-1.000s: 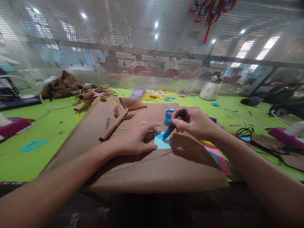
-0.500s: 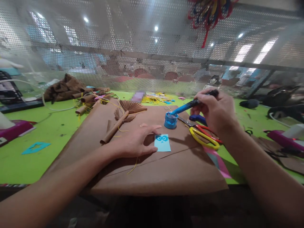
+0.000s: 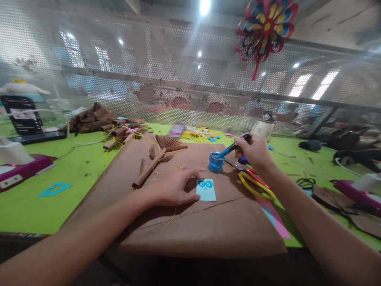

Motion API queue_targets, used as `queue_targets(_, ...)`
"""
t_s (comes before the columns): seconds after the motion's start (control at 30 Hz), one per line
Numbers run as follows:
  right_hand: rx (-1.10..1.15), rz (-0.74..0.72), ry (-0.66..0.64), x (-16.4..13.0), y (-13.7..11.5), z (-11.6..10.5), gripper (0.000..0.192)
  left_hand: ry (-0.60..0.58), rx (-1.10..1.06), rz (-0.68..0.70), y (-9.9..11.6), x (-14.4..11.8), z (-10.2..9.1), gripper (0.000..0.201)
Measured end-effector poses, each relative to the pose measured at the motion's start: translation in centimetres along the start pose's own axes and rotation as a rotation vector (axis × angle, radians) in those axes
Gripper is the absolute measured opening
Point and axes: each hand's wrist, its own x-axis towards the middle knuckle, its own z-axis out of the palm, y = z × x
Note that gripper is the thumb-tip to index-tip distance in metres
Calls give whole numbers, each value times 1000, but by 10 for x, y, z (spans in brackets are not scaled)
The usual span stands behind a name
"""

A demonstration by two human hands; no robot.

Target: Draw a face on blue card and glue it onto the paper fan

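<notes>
My left hand [image 3: 180, 186] lies on brown paper [image 3: 190, 234] with thumb and forefinger spread. Their tips are at the left side and upper left corner of a small light-blue paper square [image 3: 206, 194] bearing two painted blue rings like eyes and a small mark beneath. My right hand [image 3: 253, 150] grips a thick blue-and-black pen [image 3: 228, 151] by its black upper end. Its lower end goes into a small jar of blue paint [image 3: 216, 163], so the tip is hidden. Scissors with red and yellow handles [image 3: 256, 188] lie open under my right wrist.
Left of the jar lie a pleated brown paper fan [image 3: 168, 142] and a brown paper roll [image 3: 149, 169]. More tied rolls [image 3: 119, 133] lie farther back. A white bottle [image 3: 263, 125] stands behind my right hand. Purple power strips [image 3: 26, 171] sit at both sides.
The view has tilted up, so the table sits lower in it. My right hand has come lower and closer to the jar, the pen still in it. My left hand stays by the paper square.
</notes>
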Motion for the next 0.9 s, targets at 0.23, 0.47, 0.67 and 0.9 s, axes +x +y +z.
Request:
queue_targets(0.23,-116,35,-210,-4,7,13,20,-12,10,-11,2,0,0,67)
queue_targets(0.47,-83,69,-171,-5,6,8,22,-26,14,-41,4,1,-2,66)
queue_targets(0.67,-25,113,-184,-6,7,7,22,-46,-16,-38,5,2,-3,65)
queue_targets(0.9,65,101,9,4,10,-11,23,-27,-21,-30,1,1,-1,62)
